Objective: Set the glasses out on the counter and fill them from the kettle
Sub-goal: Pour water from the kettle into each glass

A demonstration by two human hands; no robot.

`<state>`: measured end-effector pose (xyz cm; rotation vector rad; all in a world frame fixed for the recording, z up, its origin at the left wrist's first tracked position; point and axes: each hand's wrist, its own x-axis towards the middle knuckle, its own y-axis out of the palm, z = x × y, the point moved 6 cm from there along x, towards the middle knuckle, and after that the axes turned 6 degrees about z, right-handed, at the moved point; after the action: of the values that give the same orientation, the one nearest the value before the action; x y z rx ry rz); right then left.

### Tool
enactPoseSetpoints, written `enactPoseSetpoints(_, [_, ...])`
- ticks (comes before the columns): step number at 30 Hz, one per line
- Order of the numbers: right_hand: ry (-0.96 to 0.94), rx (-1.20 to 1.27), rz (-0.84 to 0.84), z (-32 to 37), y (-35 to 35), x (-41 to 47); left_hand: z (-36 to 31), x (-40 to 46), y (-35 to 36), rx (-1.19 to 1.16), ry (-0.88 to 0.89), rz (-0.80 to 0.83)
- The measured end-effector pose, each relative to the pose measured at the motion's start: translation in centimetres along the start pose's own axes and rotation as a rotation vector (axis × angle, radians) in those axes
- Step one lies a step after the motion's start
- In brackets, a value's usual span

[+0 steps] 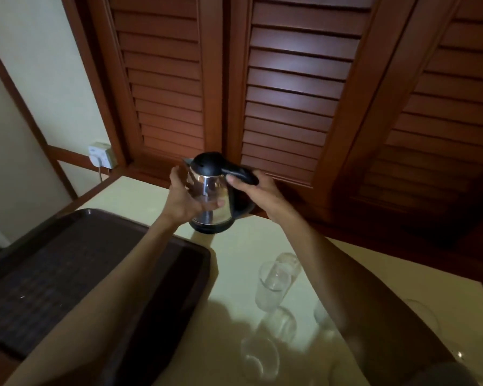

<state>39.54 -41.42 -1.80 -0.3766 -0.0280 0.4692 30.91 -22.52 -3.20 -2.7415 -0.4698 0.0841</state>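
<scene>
Head view looks down two bare forearms to a steel kettle [212,196] held up off the counter [234,246], past the far edge of the tray [67,260]. The right hand [251,190] wraps its fingers round the black handle, thumb laid along the top, which looks like the carrying grip: it takes the weight and would set the tilt for a pour. The left hand [187,199] cups the shiny body from the side, palm against the metal and fingers curled round the front, probably to steady a heavy load or check the swing (the spout points away to the left, not toward any glass). Below and nearer the person than both hands, clear glasses [273,285] stand on the counter, clustered under and beside the right forearm; one tall glass is plain, the others are blurred and partly hidden by the arm, so I cannot tell their number or whether any holds water. Setting-out seems done, since the tray under the left forearm shows no glasses, and filling appears to be the step in hand. Bringing the kettle back over the glasses without the forearm knocking them is the likely risk.
</scene>
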Motion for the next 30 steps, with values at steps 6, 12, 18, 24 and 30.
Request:
enactPoseSetpoints(6, [0.067, 0.23, -0.024, -2.7, 0.4, 2.9, 3.3, 2.3, 1.9, -0.07, 0.121, 0.068])
enactPoseSetpoints(12, [0.151, 0.419, -0.193, -3.1, 1.1, 4.0, 3.2, 2.2, 1.7, -0.073, 0.168, -0.044])
enactPoseSetpoints(18, [0.073, 0.579, -0.341, 1.8, -0.8, 2.9, -1.3, 1.8, 0.3, -0.07, 0.214, -0.099])
enactPoseSetpoints(24, [-0.119, 0.751, -0.305, 10.3, -4.8, -2.3, -8.3, -0.4, -2.6, -0.282, 0.266, -0.024])
enactPoseSetpoints(30, [-0.133, 0.832, -0.313, 14.7, -7.7, -10.4, -10.1, -7.2, 1.9, -1.521, -0.114, 0.422])
